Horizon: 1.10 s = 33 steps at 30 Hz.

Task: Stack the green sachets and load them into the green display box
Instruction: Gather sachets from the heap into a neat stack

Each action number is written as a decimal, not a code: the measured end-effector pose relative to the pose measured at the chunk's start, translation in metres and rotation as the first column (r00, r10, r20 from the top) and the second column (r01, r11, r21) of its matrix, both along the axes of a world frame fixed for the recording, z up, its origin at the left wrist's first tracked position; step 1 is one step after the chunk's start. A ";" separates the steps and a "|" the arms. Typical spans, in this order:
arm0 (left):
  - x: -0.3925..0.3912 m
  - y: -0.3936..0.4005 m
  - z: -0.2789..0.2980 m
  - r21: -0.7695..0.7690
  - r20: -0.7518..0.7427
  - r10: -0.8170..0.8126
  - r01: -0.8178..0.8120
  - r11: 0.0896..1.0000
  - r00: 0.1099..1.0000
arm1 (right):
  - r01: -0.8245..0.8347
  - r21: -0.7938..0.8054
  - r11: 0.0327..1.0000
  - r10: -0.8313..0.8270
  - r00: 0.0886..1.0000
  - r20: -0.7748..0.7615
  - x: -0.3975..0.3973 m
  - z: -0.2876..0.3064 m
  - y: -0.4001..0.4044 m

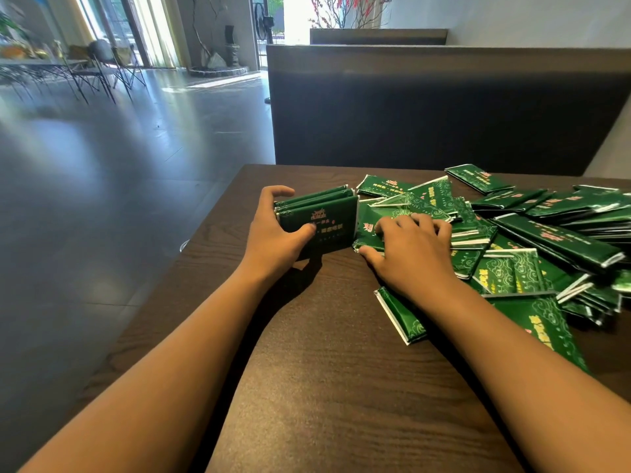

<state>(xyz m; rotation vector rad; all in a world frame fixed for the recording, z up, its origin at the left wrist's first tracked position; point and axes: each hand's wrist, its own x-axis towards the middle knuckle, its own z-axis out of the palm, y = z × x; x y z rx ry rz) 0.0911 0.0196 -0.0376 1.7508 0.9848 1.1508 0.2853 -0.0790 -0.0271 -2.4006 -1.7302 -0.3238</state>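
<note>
On the dark wooden table (327, 353), at about ten o'clock from its middle, the left hand (273, 230) grips a small stack of green sachets (324, 216) standing on edge: the fingers curl over the stack's far left end and the thumb presses on its printed front face. Just to the right, at about twelve o'clock, the right hand (409, 250) lies palm down with its fingers bent over the near edge of a loose pile of green sachets (532, 233), fingertips resting on the top packets and the thumb stretched out to the left, touching the table beside one sachet; whether it pinches any packet cannot be told. The pile spreads from the hand out to three o'clock, packets overlapping at many angles, and one sachet (401, 315) lies partly under the right forearm.

Each packet is dark green with white sealed ends; the fronts carry a small red crest and lines of yellow characters, with pale cloud patterns on some. The writing is too small and blurred to read. A green display box cannot be made out.

Beyond the table at twelve o'clock stands a dark seat back (444, 104).
</note>
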 end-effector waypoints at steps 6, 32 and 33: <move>0.000 0.000 -0.001 -0.014 0.025 0.014 -0.014 1.000 1.000 | -0.061 0.152 0.987 0.068 0.997 -0.038 -0.005 0.006 -0.003; 0.002 -0.017 0.016 -0.208 0.133 -0.147 0.173 0.963 0.980 | -0.091 0.510 0.856 0.334 0.849 -0.410 0.000 0.003 -0.001; 0.002 -0.018 0.016 -0.152 0.090 -0.152 0.164 0.975 0.984 | -0.113 0.508 0.854 0.338 0.862 -0.377 0.000 0.003 0.000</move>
